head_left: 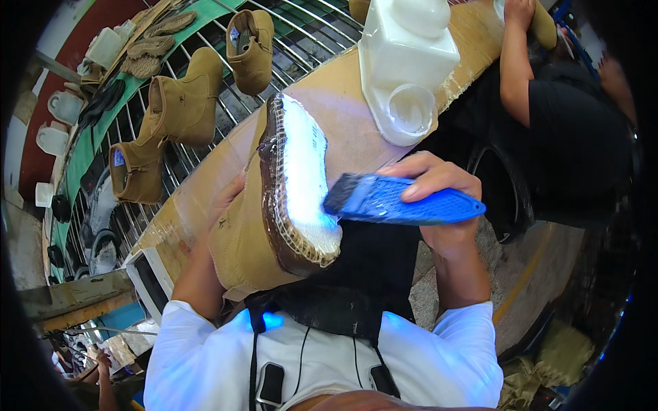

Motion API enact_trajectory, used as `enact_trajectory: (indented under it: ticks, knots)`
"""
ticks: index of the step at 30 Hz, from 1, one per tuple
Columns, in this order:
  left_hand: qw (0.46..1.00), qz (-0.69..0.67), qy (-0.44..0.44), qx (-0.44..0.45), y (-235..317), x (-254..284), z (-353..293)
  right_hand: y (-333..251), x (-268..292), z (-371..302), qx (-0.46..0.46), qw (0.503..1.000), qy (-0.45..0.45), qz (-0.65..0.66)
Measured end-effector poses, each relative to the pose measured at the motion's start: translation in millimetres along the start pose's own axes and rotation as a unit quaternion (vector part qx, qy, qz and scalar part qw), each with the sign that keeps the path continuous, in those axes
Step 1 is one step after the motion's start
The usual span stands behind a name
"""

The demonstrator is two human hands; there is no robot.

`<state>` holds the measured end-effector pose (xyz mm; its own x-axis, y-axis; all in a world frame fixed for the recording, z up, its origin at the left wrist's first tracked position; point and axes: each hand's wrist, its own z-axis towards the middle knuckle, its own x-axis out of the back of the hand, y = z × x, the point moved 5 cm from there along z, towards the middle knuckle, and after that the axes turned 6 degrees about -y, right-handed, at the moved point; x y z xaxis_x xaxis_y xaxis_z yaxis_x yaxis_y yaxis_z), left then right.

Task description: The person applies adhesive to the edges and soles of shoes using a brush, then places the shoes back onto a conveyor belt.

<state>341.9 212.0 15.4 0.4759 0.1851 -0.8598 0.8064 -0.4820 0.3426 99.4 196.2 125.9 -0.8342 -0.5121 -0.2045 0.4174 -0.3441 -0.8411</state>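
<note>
A tan boot (236,243) is tipped over in front of me, its white underside (303,164) turned up and brightly lit. Coarse stitching and a dark brown band run round the edge of that underside. My left hand (230,195) grips the boot from its left side, the fingers mostly hidden behind it. In my right hand (449,179) is a blue-handled brush (411,204), its dark bristles at the right edge of the underside near the heel. Beyond them stands a white plastic container (404,68) with a round open cup (411,109) at its front.
A brown board (329,103) runs diagonally under the container. Behind it, several tan boots (185,103) sit on a metal bar rack (226,123) beside a green belt (103,140) carrying soles (147,55). Another person (569,137) in dark clothing is at the far right.
</note>
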Motion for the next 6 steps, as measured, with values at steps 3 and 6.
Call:
enact_trajectory:
  ticks: [3, 6]
  knots:
    - [1.000, 0.012, -0.016, 0.004, 14, -11, 2, 10, 31, -13, 0.024, 0.993, 0.112, 0.039]
    - [0.994, 0.104, -0.028, -0.007, 19, -25, 20, 21, 53, -17, -0.012, 0.979, 0.188, 0.082]
